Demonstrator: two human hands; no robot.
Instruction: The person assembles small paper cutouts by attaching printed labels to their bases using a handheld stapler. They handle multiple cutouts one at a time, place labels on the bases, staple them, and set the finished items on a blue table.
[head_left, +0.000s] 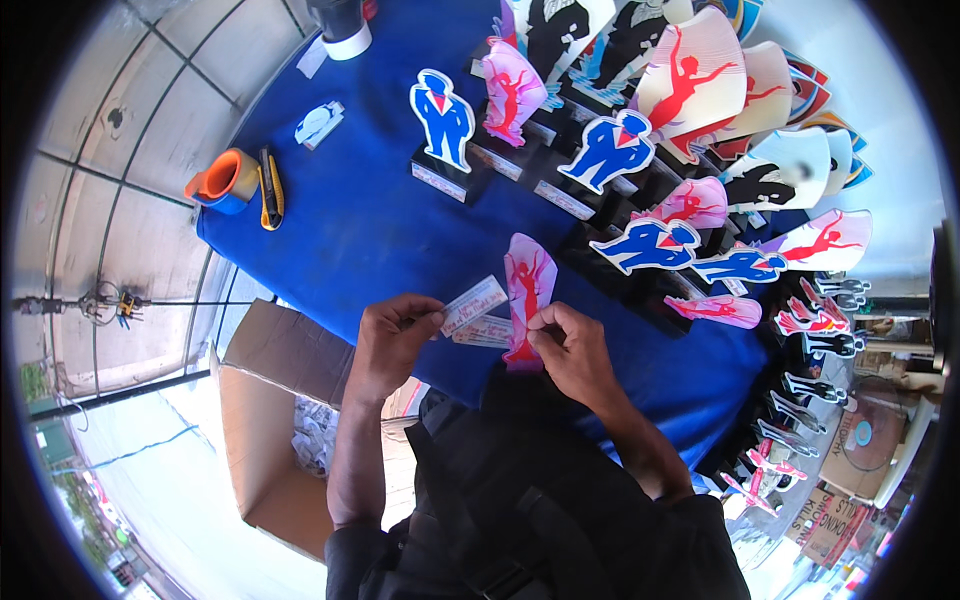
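Note:
My left hand (398, 342) pinches the end of a white printed label strip (476, 305) between thumb and fingers. Beneath that strip, more labels (482, 333) lie against the blue cloth. My right hand (578, 350) is closed at the lower right edge of a pink cutout plaque (530, 275) bearing a red dancer figure. The plaque stands upright just right of the labels. Its foot merges with the dark clothing, so its base is hard to make out.
Blue cloth covers the table (350, 230). Several cutout trophies (443, 125) on black bases crowd the right. An orange tape roll (228, 180) and a yellow utility knife (270, 190) lie left. An open cardboard box (250, 440) stands below the table's left edge.

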